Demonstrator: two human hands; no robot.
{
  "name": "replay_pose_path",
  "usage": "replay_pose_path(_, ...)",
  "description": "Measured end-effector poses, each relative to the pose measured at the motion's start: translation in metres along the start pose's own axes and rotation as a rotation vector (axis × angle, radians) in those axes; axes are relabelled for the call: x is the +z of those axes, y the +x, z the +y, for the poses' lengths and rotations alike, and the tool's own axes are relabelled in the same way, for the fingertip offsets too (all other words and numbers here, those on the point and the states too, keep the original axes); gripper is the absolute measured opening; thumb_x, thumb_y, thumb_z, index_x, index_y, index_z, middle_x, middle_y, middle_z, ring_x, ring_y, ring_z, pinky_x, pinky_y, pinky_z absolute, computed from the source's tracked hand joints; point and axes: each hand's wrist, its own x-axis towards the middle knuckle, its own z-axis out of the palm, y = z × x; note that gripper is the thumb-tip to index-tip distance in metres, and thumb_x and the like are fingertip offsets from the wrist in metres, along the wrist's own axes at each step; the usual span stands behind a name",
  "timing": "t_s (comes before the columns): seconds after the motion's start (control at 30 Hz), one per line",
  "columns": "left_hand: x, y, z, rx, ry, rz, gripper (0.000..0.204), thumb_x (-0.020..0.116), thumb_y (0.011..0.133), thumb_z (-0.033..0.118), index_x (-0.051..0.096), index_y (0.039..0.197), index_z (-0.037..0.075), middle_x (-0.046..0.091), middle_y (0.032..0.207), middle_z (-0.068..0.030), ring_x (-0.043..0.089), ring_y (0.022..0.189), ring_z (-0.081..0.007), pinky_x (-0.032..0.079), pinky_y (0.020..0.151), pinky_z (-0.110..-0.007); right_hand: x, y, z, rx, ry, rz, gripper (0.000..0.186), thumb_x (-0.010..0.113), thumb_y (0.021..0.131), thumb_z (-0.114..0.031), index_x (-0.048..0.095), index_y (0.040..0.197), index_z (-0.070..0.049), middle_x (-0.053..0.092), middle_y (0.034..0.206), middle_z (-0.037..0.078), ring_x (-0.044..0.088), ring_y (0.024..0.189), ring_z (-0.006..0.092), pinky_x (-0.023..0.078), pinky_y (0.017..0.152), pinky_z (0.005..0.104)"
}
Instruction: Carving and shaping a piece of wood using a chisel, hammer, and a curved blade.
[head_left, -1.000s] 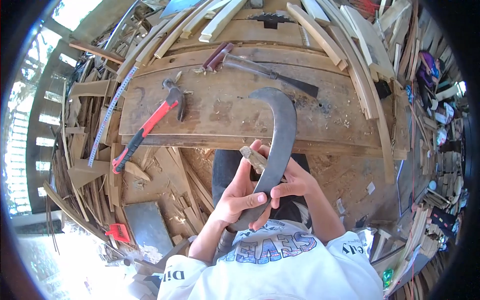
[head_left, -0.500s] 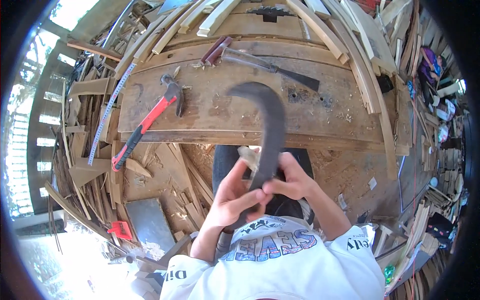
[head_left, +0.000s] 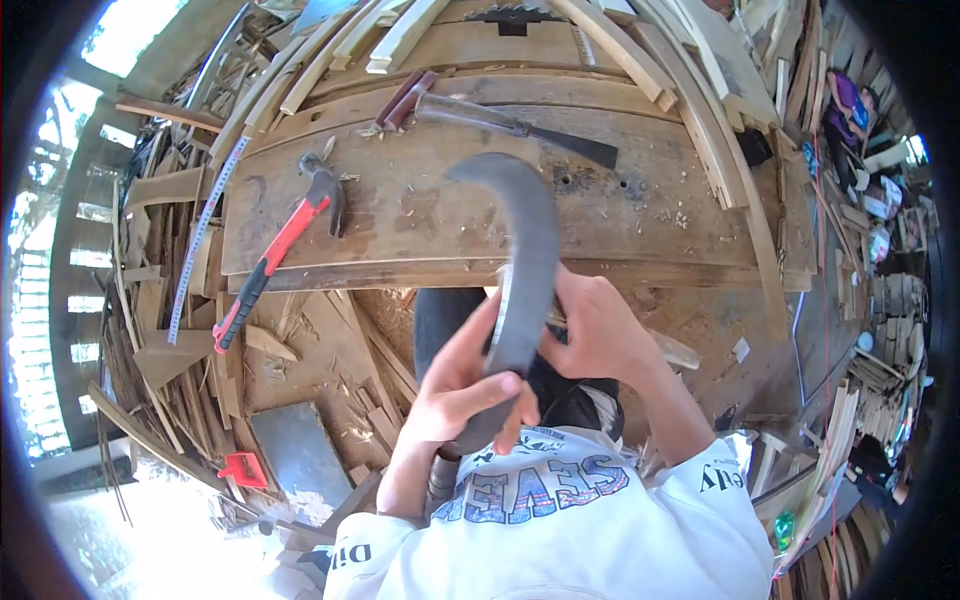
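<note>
I monitor remotely: left hand [head_left: 460, 405] grips the curved billhook [head_left: 537, 240]; right hand [head_left: 600, 325] grasps a wooden stick [head_left: 676, 350]. Work appears mid-operation, neither item set down.

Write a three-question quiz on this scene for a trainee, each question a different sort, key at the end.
1. Which hand's thumb lies across the curved blade?
2. True or false: the handle of the hammer reaches past the front edge of the bench.
3. On the straight-bladed tool lying on the bench, which side of its handle is the blade, as pictured? A) left B) right

Key:
1. The left hand
2. True
3. B
</note>
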Motion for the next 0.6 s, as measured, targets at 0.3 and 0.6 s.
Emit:
replay_pose_path(0.3, 0.003, 0.006, -0.009, -0.018, -0.02, -0.076, 0.093, 0.059, 0.084, -0.004, -0.006, 0.15, 0.009, 0.058, 0.101, -0.0292, 0.066, 0.06, -0.0314, 0.048, 0.035, -0.035, -0.015, 0.006, -0.004, -0.21, 0.081, -0.229, 0.048, 0.073, 0.059, -0.023, 0.059, 0.099, -0.001, 0.054, 0.11, 0.016, 0.053, 0.106, 0.0336, 0.043, 0.088, 0.0396)
replay_pose_path(0.6, 0.009, 0.003, -0.014, 0.052, -0.075, -0.112, 0.092, 0.058, 0.087, -0.004, -0.005, 0.151, 0.013, 0.057, 0.108, -0.0164, 0.056, 0.061, -0.0182, 0.045, 0.044, -0.03, -0.011, -0.003, 0.001, -0.284, 0.649, -0.199, 0.056, 0.072, 0.076, -0.048, 0.062, 0.109, -0.004, 0.053, 0.119, 0.018, 0.053, 0.109, 0.0345, 0.041, 0.093, 0.0409)
